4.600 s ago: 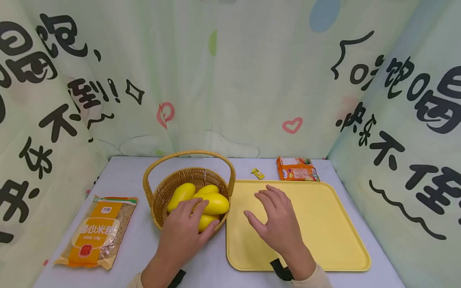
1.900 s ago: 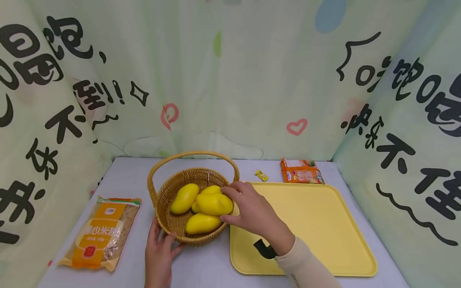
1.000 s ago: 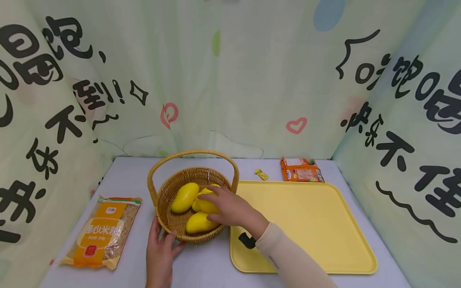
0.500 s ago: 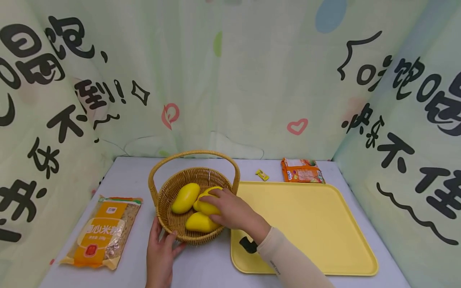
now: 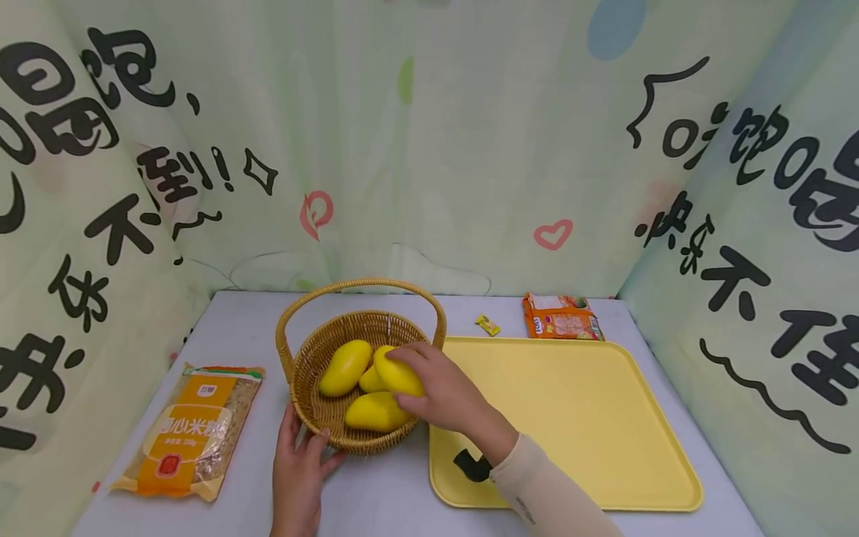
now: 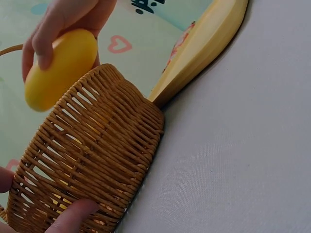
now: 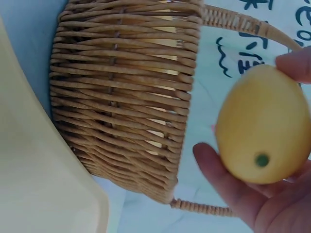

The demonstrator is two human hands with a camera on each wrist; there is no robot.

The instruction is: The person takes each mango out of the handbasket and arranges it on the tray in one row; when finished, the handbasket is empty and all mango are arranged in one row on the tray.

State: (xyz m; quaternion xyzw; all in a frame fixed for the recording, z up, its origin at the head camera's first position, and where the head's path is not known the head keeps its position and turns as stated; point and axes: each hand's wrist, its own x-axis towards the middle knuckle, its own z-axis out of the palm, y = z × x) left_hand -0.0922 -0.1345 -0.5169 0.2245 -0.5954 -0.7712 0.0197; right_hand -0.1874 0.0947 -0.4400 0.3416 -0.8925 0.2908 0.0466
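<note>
Now right grip [image 5: 439,388] pinches mango [image 5: 397,370] above basket [image 5: 315,358]; left grip [image 5: 298,464] prob. steadying basket w/ relaxed fingers.

fingers [image 7: 221,177] gripping mango [image 7: 262,124], wicker basket [image 7: 126,92]

Staged booth: printed curtains [image 5: 429,149] around table [image 5: 235,328]

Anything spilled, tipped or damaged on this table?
Nothing stands out. The basket sits upright with mangoes inside, the right hand grips one mango, the left hand steadies the basket, and the tray lies flat.
</note>
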